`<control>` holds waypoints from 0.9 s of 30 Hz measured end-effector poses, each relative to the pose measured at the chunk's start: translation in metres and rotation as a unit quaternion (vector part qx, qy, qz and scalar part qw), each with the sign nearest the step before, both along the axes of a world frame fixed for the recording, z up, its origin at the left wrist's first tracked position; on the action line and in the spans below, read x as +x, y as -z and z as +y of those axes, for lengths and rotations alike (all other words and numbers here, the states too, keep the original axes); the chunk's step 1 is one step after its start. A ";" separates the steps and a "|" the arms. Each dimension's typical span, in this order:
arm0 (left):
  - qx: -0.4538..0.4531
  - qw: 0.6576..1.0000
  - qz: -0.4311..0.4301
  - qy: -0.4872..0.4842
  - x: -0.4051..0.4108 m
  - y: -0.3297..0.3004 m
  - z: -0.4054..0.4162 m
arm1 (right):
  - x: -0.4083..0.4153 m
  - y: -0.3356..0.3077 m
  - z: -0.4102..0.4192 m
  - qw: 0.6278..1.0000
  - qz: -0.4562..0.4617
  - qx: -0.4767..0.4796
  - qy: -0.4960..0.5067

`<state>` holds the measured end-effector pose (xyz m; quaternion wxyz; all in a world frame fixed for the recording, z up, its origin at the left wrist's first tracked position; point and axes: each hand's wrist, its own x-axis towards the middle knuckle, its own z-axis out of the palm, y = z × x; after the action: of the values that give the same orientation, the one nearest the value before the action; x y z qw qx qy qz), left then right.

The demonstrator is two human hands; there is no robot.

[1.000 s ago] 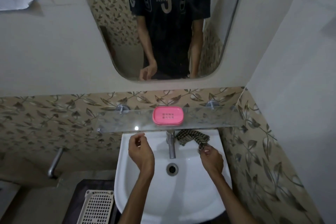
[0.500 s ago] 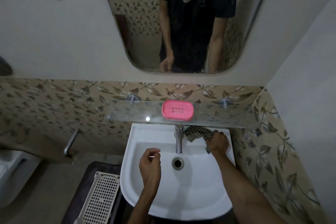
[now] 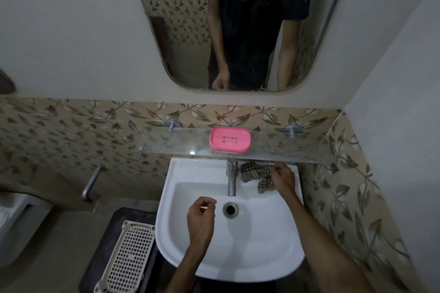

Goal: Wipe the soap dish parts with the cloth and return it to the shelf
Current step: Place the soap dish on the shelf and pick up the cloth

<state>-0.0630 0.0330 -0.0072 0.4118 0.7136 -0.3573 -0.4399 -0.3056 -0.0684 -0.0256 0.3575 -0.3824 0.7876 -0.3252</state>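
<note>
Your right hand [image 3: 282,177] has its fingers curled into the cloth [image 3: 256,173] to lift it; left hand [image 3: 201,219] hangs loosely curled, empty, free for the dish [image 3: 230,138].

bare forearms, no sleeves reaching them; in the mirror [image 3: 240,26], a dark short-sleeved t-shirt [image 3: 257,7] with pale lettering.

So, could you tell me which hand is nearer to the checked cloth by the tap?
The right hand: it is on the checked cloth at the basin's back rim. The left hand hangs over the bowl near the drain, apart from it.
</note>
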 end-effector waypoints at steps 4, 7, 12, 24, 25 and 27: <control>0.020 0.999 0.022 0.037 -0.006 0.003 -0.001 | 0.001 -0.010 -0.002 0.955 -0.272 -0.002 0.120; 0.054 0.995 0.064 0.052 -0.011 0.007 -0.001 | 0.000 -0.012 0.006 0.890 -0.435 0.008 0.133; 0.121 0.983 0.127 0.059 -0.020 0.016 -0.007 | 0.004 -0.025 0.029 0.793 -0.603 0.023 0.086; 0.232 0.798 0.550 0.080 -0.020 0.016 -0.023 | 0.038 -0.085 0.062 0.792 -0.610 -0.024 0.009; 0.233 0.785 0.570 0.072 -0.020 0.013 -0.023 | 0.036 -0.084 0.067 0.800 -0.598 -0.049 -0.018; 0.212 0.794 0.566 0.059 -0.021 0.006 -0.025 | 0.031 -0.084 0.082 0.846 -0.515 -0.119 -0.065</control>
<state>-0.0837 0.0083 -0.0131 0.3524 0.3840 0.0004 -0.8534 -0.2742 0.0138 0.0582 0.6836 -0.2497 0.4188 -0.5432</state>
